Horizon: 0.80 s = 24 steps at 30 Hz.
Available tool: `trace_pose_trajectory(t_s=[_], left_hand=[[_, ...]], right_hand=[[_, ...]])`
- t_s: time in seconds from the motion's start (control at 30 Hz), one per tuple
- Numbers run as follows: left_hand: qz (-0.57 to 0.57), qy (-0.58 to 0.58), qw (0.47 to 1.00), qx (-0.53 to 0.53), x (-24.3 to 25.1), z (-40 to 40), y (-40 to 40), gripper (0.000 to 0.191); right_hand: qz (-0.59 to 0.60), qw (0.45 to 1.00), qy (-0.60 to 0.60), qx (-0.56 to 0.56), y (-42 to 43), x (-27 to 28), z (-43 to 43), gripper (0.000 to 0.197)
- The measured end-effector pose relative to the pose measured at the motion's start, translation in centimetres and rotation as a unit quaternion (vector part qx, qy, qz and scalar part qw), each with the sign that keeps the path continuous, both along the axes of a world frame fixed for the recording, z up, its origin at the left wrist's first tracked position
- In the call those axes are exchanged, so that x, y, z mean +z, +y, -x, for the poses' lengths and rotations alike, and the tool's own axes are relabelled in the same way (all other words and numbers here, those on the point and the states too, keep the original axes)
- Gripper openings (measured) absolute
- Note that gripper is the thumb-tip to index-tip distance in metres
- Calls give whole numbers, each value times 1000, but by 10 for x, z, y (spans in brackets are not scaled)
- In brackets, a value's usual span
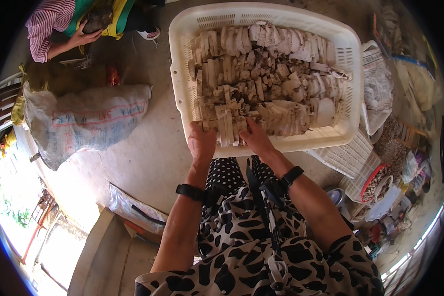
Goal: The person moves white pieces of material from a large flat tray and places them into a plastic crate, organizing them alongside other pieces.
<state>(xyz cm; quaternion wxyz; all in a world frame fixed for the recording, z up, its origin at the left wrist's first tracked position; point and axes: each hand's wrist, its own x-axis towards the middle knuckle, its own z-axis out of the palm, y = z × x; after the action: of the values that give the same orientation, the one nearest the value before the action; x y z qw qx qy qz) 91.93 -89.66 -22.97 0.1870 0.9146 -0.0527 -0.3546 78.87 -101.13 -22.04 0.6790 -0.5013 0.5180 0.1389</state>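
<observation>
A large cream plastic basket (175, 79) with slotted walls lies before me, holding rows of pale brown slices (229, 68), perhaps dried root or herb, with crumbled bits among them. At its near left corner, my left hand (201, 142) presses against one end of a short stack of slices (226, 125). The other end of that stack is gripped by my right hand (258, 140), its thumb reaching over the top. The slices between my hands stand on edge, side by side. My left fingertips are partly hidden among the pieces.
A full woven sack (96, 122) lies on the concrete floor to the left. Beyond it, another person's hand (83, 37) holds a dark lump (98, 18). White plastic crates (346, 153) and a red-rimmed container (373, 181) of small pieces stand at right.
</observation>
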Motion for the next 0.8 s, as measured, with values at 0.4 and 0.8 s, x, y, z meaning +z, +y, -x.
trace_pose_trajectory(t_s=[0.4, 0.8], left_hand=[[12, 1, 1000, 11, 10, -2, 11, 43], [170, -40, 978, 115, 104, 24, 54, 44]], right_hand=[[-6, 998, -19, -62, 18, 18, -8, 43], [137, 984, -115, -20, 53, 122, 6, 45]])
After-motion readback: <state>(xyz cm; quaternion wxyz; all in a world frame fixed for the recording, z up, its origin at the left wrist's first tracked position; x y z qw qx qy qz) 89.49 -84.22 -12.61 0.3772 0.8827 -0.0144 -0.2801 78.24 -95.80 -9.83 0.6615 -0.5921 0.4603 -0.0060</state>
